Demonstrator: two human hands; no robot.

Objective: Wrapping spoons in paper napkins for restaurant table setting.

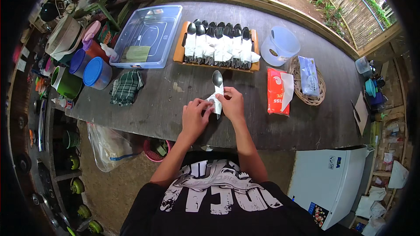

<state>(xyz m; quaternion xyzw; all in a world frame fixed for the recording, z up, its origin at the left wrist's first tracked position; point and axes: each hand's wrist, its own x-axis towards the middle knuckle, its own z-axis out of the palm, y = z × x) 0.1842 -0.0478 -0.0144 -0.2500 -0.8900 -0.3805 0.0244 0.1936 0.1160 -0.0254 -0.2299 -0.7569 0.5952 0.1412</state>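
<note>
Close to the table's near edge, a metal spoon (pixel 217 78) lies with its bowl pointing away from me and a white paper napkin (pixel 216 102) around its handle. My left hand (pixel 197 114) pinches the napkin from the left side. On the right, my right hand (pixel 233 103) grips the wrapped handle between thumb and fingers. Whether a fork lies under the spoon cannot be told. Beyond the hands, a brown tray (pixel 178 50) holds several napkin-wrapped spoons and dark forks in rows. Right of my hands lies a red tissue pack (pixel 275 95) with a white tissue sticking out.
A clear plastic box (pixel 160 62) stands back left, near a folded checked cloth (pixel 126 88) and a blue-lidded container (pixel 97 73). On the right are a translucent bucket (pixel 280 46) and a wicker basket (pixel 320 88) holding a tissue pack (pixel 307 75). The wooden table (pixel 157 111) extends beneath them.
</note>
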